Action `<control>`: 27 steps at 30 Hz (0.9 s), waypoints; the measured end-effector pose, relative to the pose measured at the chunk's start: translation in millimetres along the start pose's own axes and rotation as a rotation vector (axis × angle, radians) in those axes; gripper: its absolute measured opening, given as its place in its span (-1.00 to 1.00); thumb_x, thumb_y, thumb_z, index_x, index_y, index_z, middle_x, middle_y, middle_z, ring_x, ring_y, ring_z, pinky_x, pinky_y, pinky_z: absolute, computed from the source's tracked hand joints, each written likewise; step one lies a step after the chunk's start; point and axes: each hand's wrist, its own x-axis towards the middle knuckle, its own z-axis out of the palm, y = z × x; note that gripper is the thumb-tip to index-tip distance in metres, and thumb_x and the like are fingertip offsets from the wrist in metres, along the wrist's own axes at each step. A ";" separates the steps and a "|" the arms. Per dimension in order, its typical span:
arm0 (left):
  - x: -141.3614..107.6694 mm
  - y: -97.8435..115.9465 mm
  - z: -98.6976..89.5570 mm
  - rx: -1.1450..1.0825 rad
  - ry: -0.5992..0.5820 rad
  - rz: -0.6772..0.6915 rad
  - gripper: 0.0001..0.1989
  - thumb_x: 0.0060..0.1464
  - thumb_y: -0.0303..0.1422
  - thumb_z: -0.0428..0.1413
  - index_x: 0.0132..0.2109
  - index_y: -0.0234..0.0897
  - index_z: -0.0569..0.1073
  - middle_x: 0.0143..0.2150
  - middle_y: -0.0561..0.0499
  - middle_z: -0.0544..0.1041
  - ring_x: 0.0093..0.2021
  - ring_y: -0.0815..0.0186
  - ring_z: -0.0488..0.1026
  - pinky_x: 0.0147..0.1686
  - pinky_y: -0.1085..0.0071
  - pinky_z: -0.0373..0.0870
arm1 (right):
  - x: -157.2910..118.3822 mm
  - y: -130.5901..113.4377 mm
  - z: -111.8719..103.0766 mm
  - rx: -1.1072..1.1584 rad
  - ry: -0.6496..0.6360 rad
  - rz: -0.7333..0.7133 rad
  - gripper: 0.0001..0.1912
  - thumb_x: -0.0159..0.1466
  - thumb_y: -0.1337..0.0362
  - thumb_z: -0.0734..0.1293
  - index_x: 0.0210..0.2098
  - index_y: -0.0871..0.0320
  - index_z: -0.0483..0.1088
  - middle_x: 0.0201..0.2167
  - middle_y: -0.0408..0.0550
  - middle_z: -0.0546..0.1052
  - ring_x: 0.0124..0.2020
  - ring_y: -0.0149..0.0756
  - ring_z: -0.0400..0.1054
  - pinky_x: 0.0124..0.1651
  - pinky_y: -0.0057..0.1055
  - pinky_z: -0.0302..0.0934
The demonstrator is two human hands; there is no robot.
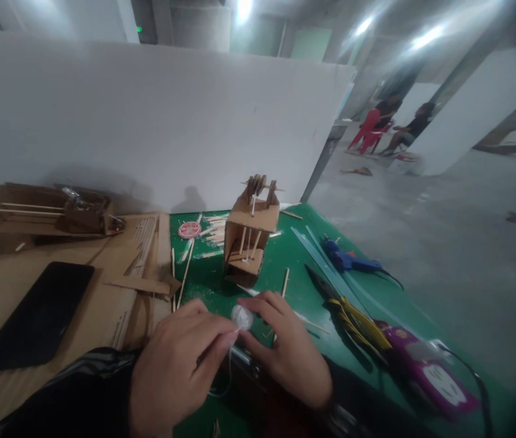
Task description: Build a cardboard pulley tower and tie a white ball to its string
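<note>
A small ball of white string [242, 317] is held up between my two hands near the table's front edge. My right hand [285, 347] grips the ball's right side between thumb and fingertips. At its lower left, my left hand [180, 359] pinches the string with thumb and forefinger, and a loose strand hangs below. Beyond my hands stands an upright cardboard model [251, 228], with thin wooden sticks and white string inside its frame and round cardboard discs on a stick at the top.
Left, a dark phone [36, 316] lies on cardboard, with another cardboard model [52, 210] behind. Yellow-handled pliers [358, 322], a blue glue gun [349, 257] and a purple packet [426, 371] lie right. Loose sticks [216, 231] and a red-white disc [189, 229] are by a white panel [157, 115].
</note>
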 end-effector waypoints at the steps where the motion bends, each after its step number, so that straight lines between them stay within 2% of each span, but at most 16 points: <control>1: -0.7 1.7 -0.3 -0.029 -0.027 -0.013 -0.77 0.26 -0.37 -0.08 -0.26 -0.22 0.47 -0.38 0.02 0.50 -0.31 0.27 0.36 -0.32 0.36 0.19 | -0.4 0.0 -0.1 0.007 -0.004 -0.003 -0.75 0.25 0.30 0.32 -0.06 0.13 0.39 -0.17 0.03 0.40 -0.12 -0.15 0.27 -0.05 -0.23 0.19; 7: -4.5 4.7 -0.2 -0.170 -0.214 -0.178 -0.69 0.25 -0.21 -0.11 -0.36 -0.22 0.40 -0.46 0.05 0.42 -0.41 0.31 0.34 -0.39 0.39 0.16 | -0.1 0.9 -4.9 0.187 0.036 0.043 -0.74 0.24 0.21 0.36 -0.07 0.10 0.42 -0.17 0.01 0.44 -0.14 -0.18 0.31 -0.06 -0.27 0.19; 13: 0.4 -0.9 -5.0 -0.191 -0.194 -0.224 -0.63 0.25 -0.15 -0.13 -0.39 -0.25 0.37 -0.51 0.07 0.32 -0.47 0.35 0.26 -0.44 0.43 0.11 | 3.0 5.1 -7.1 0.515 -0.021 0.108 -0.69 0.20 0.18 0.40 -0.05 0.06 0.45 -0.17 -0.06 0.41 -0.17 -0.27 0.33 -0.10 -0.39 0.20; 16: 3.4 -2.0 -7.9 -0.205 -0.192 -0.248 -0.63 0.25 -0.15 -0.12 -0.39 -0.26 0.38 -0.51 0.08 0.31 -0.47 0.36 0.24 -0.45 0.44 0.09 | 3.7 4.4 -6.1 0.695 -0.062 0.166 -0.65 0.17 0.13 0.42 -0.07 0.07 0.48 -0.20 -0.07 0.37 -0.23 -0.32 0.31 -0.18 -0.42 0.21; 21: 7.8 -11.7 -4.1 -0.312 -0.200 -0.274 -0.64 0.23 -0.14 -0.07 -0.41 -0.28 0.34 -0.57 0.15 0.18 -0.53 0.42 0.13 -0.51 0.45 0.00 | 1.2 -0.4 -3.8 0.995 -0.195 0.284 -0.61 0.12 0.14 0.46 -0.08 0.11 0.44 -0.29 -0.11 0.43 -0.29 -0.37 0.32 -0.21 -0.43 0.20; 23: 9.1 -17.5 -0.7 -0.438 -0.226 -0.314 -0.66 0.21 -0.11 -0.05 -0.38 -0.28 0.34 -0.57 0.17 0.14 -0.54 0.43 0.08 -0.53 0.46 -0.02 | 0.0 -2.3 -3.5 1.041 -0.223 0.296 -0.61 0.13 0.15 0.46 -0.08 0.13 0.41 -0.29 -0.11 0.46 -0.29 -0.36 0.33 -0.18 -0.42 0.20; 27: 10.1 -25.7 4.7 -0.684 -0.271 -0.416 -0.66 0.16 -0.07 0.03 -0.11 -0.25 0.32 -0.55 0.21 0.11 -0.55 0.44 0.05 -0.53 0.49 -0.03 | -1.4 -4.8 -3.4 1.051 -0.224 0.269 -0.65 0.17 0.18 0.43 -0.09 0.16 0.39 -0.27 -0.09 0.47 -0.28 -0.39 0.35 -0.19 -0.45 0.21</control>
